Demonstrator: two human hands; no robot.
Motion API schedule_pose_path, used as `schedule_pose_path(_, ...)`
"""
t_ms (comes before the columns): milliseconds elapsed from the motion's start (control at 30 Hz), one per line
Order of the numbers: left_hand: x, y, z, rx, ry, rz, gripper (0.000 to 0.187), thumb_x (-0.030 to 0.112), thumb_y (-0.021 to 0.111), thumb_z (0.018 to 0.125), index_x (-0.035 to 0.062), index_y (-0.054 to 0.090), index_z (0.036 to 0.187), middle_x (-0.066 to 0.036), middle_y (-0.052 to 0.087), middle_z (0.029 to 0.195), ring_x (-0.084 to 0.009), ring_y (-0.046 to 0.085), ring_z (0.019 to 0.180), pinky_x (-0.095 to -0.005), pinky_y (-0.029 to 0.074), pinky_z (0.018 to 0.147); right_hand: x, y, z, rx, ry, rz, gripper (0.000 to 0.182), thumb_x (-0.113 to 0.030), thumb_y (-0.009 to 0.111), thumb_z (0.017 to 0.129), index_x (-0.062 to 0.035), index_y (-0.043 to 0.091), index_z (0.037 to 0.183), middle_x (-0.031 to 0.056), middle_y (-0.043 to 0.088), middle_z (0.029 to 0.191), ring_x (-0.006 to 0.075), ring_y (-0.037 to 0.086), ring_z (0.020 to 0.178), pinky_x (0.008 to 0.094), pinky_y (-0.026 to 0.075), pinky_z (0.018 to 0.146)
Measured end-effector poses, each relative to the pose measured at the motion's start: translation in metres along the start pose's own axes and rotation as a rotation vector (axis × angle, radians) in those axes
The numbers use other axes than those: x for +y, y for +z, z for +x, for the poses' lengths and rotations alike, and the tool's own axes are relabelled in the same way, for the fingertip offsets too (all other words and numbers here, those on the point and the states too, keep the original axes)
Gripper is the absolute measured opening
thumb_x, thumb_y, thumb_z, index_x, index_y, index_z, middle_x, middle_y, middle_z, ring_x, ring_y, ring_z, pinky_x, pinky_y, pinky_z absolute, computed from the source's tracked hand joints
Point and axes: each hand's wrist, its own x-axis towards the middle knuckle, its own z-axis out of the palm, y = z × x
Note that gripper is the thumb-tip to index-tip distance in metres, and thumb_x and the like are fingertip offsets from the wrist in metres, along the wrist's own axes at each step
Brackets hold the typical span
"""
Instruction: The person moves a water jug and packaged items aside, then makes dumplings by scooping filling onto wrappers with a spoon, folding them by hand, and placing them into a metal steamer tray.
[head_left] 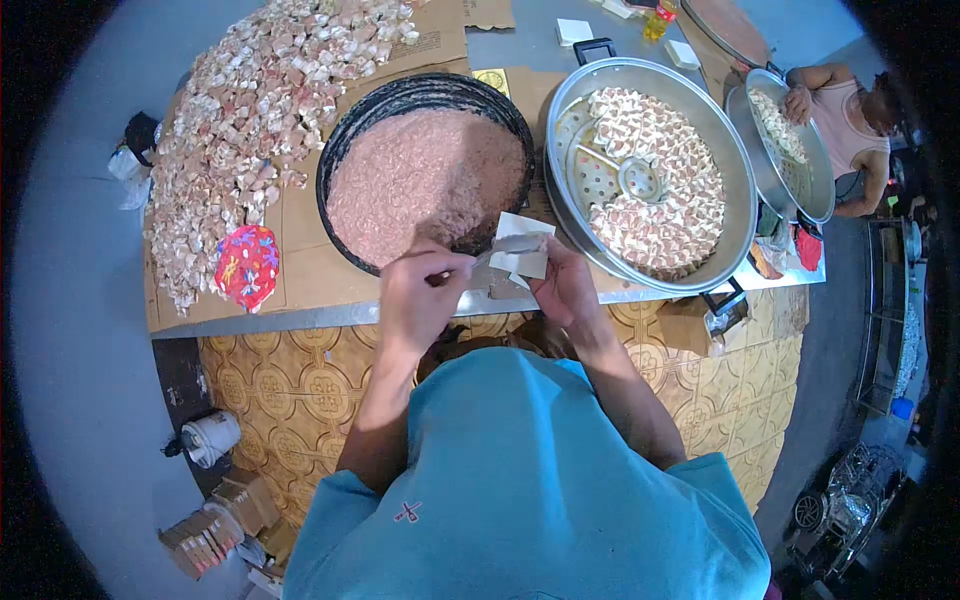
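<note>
My left hand (pixel 420 290) is closed on the handle of a flat metal spreader (pixel 486 253), its blade lying across a white square dumpling wrapper (pixel 525 229). On the wrapper sits a dab of pinkish filling (pixel 527 243). My right hand (pixel 567 286) holds the wrapper from the right side, fingers at its lower edge. Just beyond my left hand stands a wide black tub (pixel 326 170) with pink ground-meat filling (pixel 425 165). To the right, a large steamer pan (pixel 740 165) holds rows of folded dumplings (pixel 670 150) on a perforated plate.
Many filled dumplings (pixel 250 110) are heaped on cardboard at left, beside a red patterned cloth (pixel 247 267). White wrapper stacks (pixel 573 32) and a bottle of yellow liquid (pixel 660 20) stand at the back. A person (pixel 850 120) works at another steamer pan (pixel 818 165) at right.
</note>
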Motion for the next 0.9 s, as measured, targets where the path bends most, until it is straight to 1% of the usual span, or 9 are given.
schedule_pose_path(233,-0.068,0.012,0.001,-0.018,-0.194,-0.094,0.014,-0.001,0.071,0.080,0.0020,0.077,0.092,-0.006,0.071,0.083,-0.0115,0.063,0.076,-0.0241,0.049,0.070,-0.020,0.006,0.001,0.279,-0.109,0.215,0.029,-0.018,0.038,0.105,-0.0037,0.049,0.127,0.0108,0.059,0.126,0.0273,0.060,0.113,0.0472,0.050,0.097)
schedule_pose_path(300,-0.099,0.003,0.008,0.093,-0.335,0.032,0.014,0.003,0.070,0.081,0.0014,0.076,0.093,-0.010,0.073,0.086,-0.0144,0.066,0.077,-0.0271,0.051,0.074,-0.020,-0.025,0.014,0.204,-0.128,0.189,0.028,-0.019,0.039,0.105,-0.0061,0.050,0.128,0.0083,0.059,0.126,0.0255,0.060,0.114,0.0471,0.049,0.095)
schedule_pose_path(400,-0.158,0.021,0.015,0.242,-0.216,0.281,0.014,0.006,0.071,0.080,0.0022,0.076,0.093,-0.013,0.073,0.087,-0.0181,0.068,0.077,-0.0291,0.052,0.071,-0.028,-0.020,0.012,0.115,-0.122,0.194,0.030,-0.020,0.042,0.105,-0.0074,0.049,0.130,0.0077,0.060,0.126,0.0245,0.056,0.119,0.0458,0.049,0.095)
schedule_pose_path(500,-0.070,0.048,0.020,0.147,-0.063,0.016,0.017,0.006,0.067,0.084,0.0003,0.073,0.098,-0.016,0.072,0.091,-0.0212,0.068,0.082,-0.0307,0.053,0.077,-0.028,0.019,0.003,0.094,-0.218,0.173,0.036,-0.022,0.043,0.104,-0.0037,0.048,0.134,0.0101,0.059,0.128,0.0258,0.058,0.118,0.0431,0.050,0.095)
schedule_pose_path(533,-0.049,0.056,0.016,0.046,-0.057,-0.123,0.018,0.003,0.067,0.085,-0.0028,0.071,0.101,-0.011,0.073,0.092,-0.0152,0.067,0.082,-0.0281,0.052,0.075,-0.023,0.023,0.004,0.036,-0.206,0.141,0.037,-0.023,0.044,0.103,-0.0028,0.048,0.134,0.0114,0.059,0.129,0.0261,0.058,0.118,0.0424,0.049,0.096)
schedule_pose_path(633,-0.037,0.062,0.022,-0.092,-0.205,-0.174,0.019,0.004,0.066,0.087,-0.0033,0.071,0.104,-0.005,0.068,0.083,-0.0106,0.061,0.074,-0.0273,0.051,0.068,-0.008,0.027,0.007,-0.120,-0.158,-0.221,0.043,-0.010,0.046,0.096,0.0009,0.048,0.137,0.0129,0.058,0.131,0.0245,0.058,0.119,0.0382,0.045,0.102)
schedule_pose_path(733,-0.033,0.042,0.026,0.089,-0.090,-0.203,0.016,0.001,0.063,0.091,-0.0049,0.070,0.104,-0.004,0.068,0.086,-0.0100,0.062,0.073,-0.0248,0.051,0.063,-0.007,0.030,0.006,-0.161,-0.185,-0.431,0.048,0.002,0.042,0.089,0.0029,0.052,0.136,0.0119,0.060,0.129,0.0212,0.058,0.117,0.0343,0.044,0.102)
schedule_pose_path(800,-0.020,0.036,0.021,0.089,-0.149,-0.299,0.016,0.002,0.065,0.090,-0.0058,0.069,0.104,-0.007,0.068,0.080,-0.0099,0.060,0.064,-0.0250,0.049,0.056,-0.012,0.021,0.002,-0.335,-0.148,-0.421,0.042,0.003,0.044,0.090,0.0035,0.056,0.131,0.0128,0.063,0.124,0.0220,0.060,0.115,0.0343,0.046,0.099)
schedule_pose_path(900,-0.007,0.040,0.020,-0.020,-0.153,-0.395,0.022,0.007,0.067,0.091,-0.0058,0.067,0.110,-0.006,0.068,0.083,-0.0087,0.061,0.066,-0.0226,0.050,0.056,-0.008,0.023,0.006,-0.173,-0.214,-0.395,0.030,-0.001,0.059,0.091,0.0016,0.062,0.121,0.0088,0.068,0.108,0.0170,0.065,0.096,0.0282,0.051,0.083)
